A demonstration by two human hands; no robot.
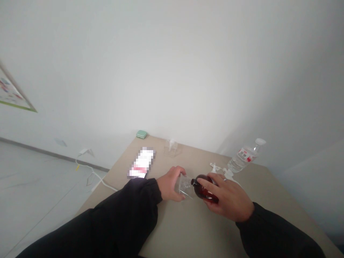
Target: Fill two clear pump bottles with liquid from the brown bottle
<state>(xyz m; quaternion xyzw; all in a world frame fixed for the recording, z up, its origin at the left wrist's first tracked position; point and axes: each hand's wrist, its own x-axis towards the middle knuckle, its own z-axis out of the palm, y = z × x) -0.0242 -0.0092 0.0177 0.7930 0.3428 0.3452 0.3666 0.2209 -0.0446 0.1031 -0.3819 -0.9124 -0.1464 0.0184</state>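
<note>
My left hand (172, 184) is closed round the side of a clear container (186, 188), which looks like thin plastic; its exact kind is hard to make out. In my right hand (227, 195) is a dark brown bottle (205, 191), held tilted with its uncapped neck pointing left. The bottle's mouth is at the right edge of the clear container; whether they touch, and whether any liquid flows, I cannot tell. Just behind my right hand lie white plastic pieces (228, 173) that resemble pump or spray heads, partly hidden by the hand.
A water bottle (243, 157) with a white cap stands at the right rear. Near the wall is a small clear container (171, 147) with a white part inside. A lit phone (142, 163), a green case (141, 134) and a white cable (107, 183) are at the left.
</note>
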